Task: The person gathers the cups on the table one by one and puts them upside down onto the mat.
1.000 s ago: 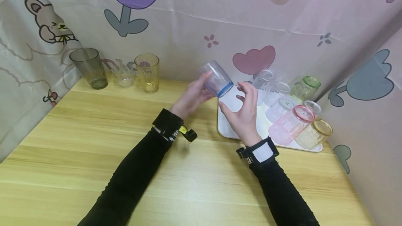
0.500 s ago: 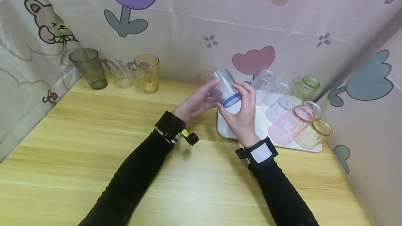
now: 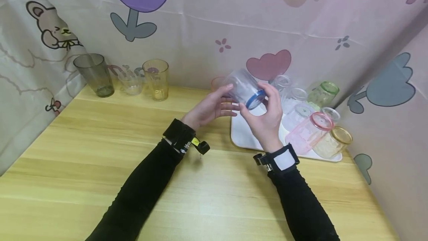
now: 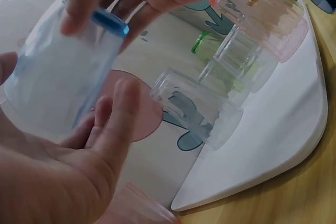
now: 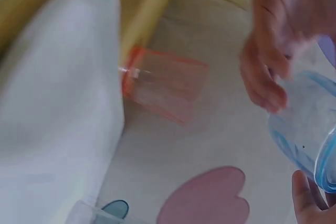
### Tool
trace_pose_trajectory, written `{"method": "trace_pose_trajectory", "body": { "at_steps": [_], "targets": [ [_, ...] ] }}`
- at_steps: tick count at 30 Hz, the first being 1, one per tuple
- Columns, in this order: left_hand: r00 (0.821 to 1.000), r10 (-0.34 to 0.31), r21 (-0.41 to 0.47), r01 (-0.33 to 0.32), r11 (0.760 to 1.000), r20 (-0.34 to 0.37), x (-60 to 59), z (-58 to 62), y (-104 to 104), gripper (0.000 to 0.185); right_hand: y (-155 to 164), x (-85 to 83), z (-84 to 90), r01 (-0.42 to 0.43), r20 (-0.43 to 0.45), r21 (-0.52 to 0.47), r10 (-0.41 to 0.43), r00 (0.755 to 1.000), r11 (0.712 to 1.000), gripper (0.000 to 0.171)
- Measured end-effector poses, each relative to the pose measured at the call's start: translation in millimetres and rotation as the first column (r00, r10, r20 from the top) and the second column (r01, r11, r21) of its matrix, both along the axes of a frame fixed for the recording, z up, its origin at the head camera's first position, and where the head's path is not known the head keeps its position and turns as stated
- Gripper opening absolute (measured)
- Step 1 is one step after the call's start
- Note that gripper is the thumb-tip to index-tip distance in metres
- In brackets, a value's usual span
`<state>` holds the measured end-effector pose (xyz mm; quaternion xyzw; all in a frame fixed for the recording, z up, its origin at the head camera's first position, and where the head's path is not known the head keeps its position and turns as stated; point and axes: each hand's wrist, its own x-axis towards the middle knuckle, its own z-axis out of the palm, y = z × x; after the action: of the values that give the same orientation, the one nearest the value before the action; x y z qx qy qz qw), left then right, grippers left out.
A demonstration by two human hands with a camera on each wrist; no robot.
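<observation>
A clear drinking glass [image 3: 243, 84] with a blue base is held tilted between both hands above the back left of the white tray [image 3: 242, 135]. Its blue end points toward the right hand [image 3: 265, 120], whose thumb and fingers grip it there. The left hand [image 3: 212, 107] keeps its thumb against the other end, with its fingers stretched along the underside. In the left wrist view, the glass [image 4: 63, 66] lies between the left thumb and fingers. Behind the left hand stands an orange-red glass [image 5: 165, 85], mostly hidden in the head view.
Several upturned glasses crowd the tray's right side, among them a pink one [image 3: 309, 133], an amber one [image 3: 332, 142] and a green one [image 3: 323, 94]. At the back left stand a grey glass [image 3: 97, 75], a small clear cup [image 3: 131, 83] and a yellow glass [image 3: 156, 79], before a curtain.
The blue-based glass has moved right and its blue end has turned toward the right hand. The right hand, apart from it a second ago, now grips that end.
</observation>
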<state>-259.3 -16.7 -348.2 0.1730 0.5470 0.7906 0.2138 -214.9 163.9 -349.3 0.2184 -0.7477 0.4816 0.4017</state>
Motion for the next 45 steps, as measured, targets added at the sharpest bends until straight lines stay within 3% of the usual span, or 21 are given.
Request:
{"method": "trace_pose_trajectory", "body": {
  "at_steps": [3,8,11,13,16,20,26,28,30,34,38,41,45],
  "targets": [
    [1.000,-0.008,-0.053,0.007,0.999,-0.026,-0.4,0.7,1.5,0.050,3.3,-2.7,10.1,0.017,0.017,-0.077,-0.016,1.000,0.997,0.066],
    [0.998,0.006,-0.171,-0.017,0.985,-0.065,0.7,0.0,4.7,0.044,9.7,-7.5,30.0,0.038,0.019,-0.108,-0.036,0.999,0.993,0.063],
    [0.993,0.013,-0.262,-0.043,0.964,-0.118,0.7,-2.9,6.7,0.042,14.3,-9.6,40.8,0.074,0.047,-0.106,-0.069,0.996,0.992,0.064],
    [0.981,0.007,-0.344,-0.075,0.936,-0.196,1.1,-4.9,8.3,0.039,18.3,-11.1,46.1,0.117,0.075,-0.101,-0.110,0.991,0.988,0.064],
    [0.941,-0.040,-0.456,-0.125,0.881,-0.335,2.6,-7.4,10.1,0.033,26.6,-13.6,49.8,0.187,0.111,-0.041,-0.182,0.977,0.982,0.064],
    [0.869,-0.163,-0.581,-0.163,0.798,-0.468,6.5,-10.0,11.3,0.024,38.4,-15.9,49.6,0.257,0.145,0.101,-0.270,0.952,0.961,0.065],
    [0.766,-0.376,-0.727,-0.168,0.666,-0.521,12.4,-14.3,16.8,0.017,49.0,-16.8,48.6,0.299,0.260,0.280,-0.372,0.891,0.912,0.069],
    [0.724,-0.447,-0.766,-0.174,0.618,-0.525,14.2,-15.8,20.4,0.016,50.5,-16.6,48.4,0.301,0.295,0.335,-0.403,0.866,0.893,0.068],
    [0.695,-0.507,-0.802,-0.170,0.573,-0.510,16.5,-17.2,24.4,0.015,51.7,-16.7,47.5,0.302,0.318,0.388,-0.434,0.843,0.871,0.067],
    [0.667,-0.587,-0.853,-0.145,0.501,-0.458,22.7,-20.1,32.1,0.018,53.8,-17.2,44.7,0.290,0.353,0.455,-0.470,0.809,0.842,0.064],
    [0.636,-0.635,-0.876,-0.145,0.460,-0.439,28.1,-25.1,37.4,0.016,56.6,-18.3,42.9,0.254,0.426,0.489,-0.483,0.765,0.834,0.067],
    [0.617,-0.650,-0.878,-0.150,0.455,-0.443,30.7,-28.4,38.7,0.016,58.6,-20.6,40.2,0.223,0.470,0.514,-0.490,0.735,0.828,0.070],
    [0.617,-0.650,-0.877,-0.150,0.456,-0.444,33.0,-30.2,37.4,0.020,60.8,-24.6,33.3,0.196,0.499,0.554,-0.511,0.700,0.809,0.070]
  ]
}}
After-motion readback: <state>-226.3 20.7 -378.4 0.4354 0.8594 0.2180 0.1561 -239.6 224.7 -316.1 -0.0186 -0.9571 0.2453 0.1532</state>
